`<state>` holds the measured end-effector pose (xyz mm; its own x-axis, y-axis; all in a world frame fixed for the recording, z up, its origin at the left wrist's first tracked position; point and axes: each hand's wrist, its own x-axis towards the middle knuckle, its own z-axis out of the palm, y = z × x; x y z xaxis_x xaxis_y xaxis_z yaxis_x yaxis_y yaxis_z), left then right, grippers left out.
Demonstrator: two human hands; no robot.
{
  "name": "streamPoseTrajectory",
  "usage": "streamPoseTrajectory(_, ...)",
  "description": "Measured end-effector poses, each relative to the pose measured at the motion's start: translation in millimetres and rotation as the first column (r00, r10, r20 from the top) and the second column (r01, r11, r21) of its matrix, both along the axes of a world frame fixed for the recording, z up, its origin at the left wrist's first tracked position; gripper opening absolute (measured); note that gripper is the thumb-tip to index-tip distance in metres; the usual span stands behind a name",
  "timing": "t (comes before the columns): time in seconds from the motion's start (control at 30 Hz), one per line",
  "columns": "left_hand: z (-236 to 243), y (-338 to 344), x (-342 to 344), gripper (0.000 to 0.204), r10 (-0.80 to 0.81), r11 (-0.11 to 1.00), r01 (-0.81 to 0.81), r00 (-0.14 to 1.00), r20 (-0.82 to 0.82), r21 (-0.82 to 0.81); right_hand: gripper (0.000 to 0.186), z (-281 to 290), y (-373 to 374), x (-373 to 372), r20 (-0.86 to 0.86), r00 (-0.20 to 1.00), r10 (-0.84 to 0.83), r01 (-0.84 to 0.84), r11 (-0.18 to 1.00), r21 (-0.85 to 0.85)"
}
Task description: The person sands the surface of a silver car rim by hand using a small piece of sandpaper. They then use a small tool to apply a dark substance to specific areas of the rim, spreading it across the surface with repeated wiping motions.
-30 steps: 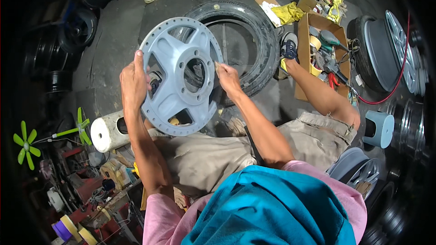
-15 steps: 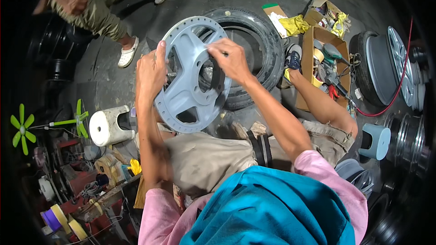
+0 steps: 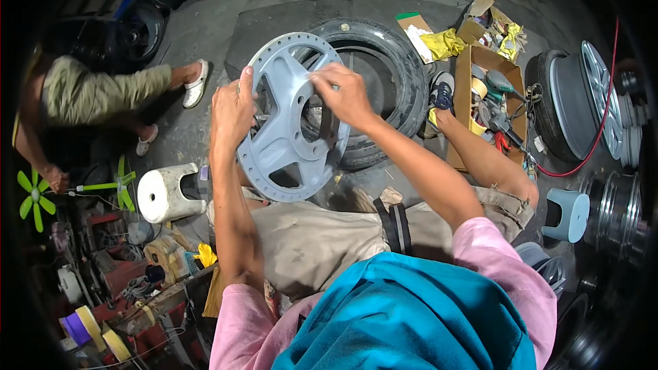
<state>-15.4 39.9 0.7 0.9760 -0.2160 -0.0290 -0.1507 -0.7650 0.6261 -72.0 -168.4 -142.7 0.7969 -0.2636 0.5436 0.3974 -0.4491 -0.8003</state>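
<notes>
A black rubber tyre (image 3: 409, 89) lies flat, just right of centre. Over its near left side, a round, grey, spoked wheel disc (image 3: 277, 118) is held tilted. Farther right stands an open brown cardboard box (image 3: 462, 79) of tools (image 3: 501, 79). The left hand (image 3: 232, 113) grips the disc's left rim; the right hand (image 3: 344, 97) bunches its fingers narrow at the face, whether pinching anything I cannot tell.
</notes>
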Motion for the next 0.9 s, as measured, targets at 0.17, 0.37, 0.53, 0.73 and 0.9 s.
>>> streamPoseTrajectory(0.17,-6,-15,0,0.077,0.001,0.997,-0.001,1.000,-0.004,-0.080,0.038,-135,11,-57,-0.651,0.752,0.108,0.388,0.726,0.568)
streamPoseTrajectory(0.37,-3,-10,-2,0.076,0.032,0.997,-0.033,0.999,-0.009,-0.071,0.031,-88,90,-122,-0.625,0.720,0.301,0.523,0.357,0.774)
streamPoseTrajectory(0.53,2,10,-8,0.080,0.041,0.998,-0.041,0.999,0.008,-0.047,0.029,-60,20,-86,-0.519,0.822,-0.234,0.455,0.818,0.352)
streamPoseTrajectory(0.73,-2,-32,-14,0.085,0.005,0.984,-0.022,0.995,-0.098,-0.175,0.026,-91,-47,38,-0.401,0.751,-0.524,0.616,0.774,0.144)
streamPoseTrajectory(0.9,2,-9,-14,0.092,0.073,0.986,-0.089,0.991,-0.109,-0.145,0.018,52,53,36,0.151,0.969,-0.196,0.165,0.966,0.198)
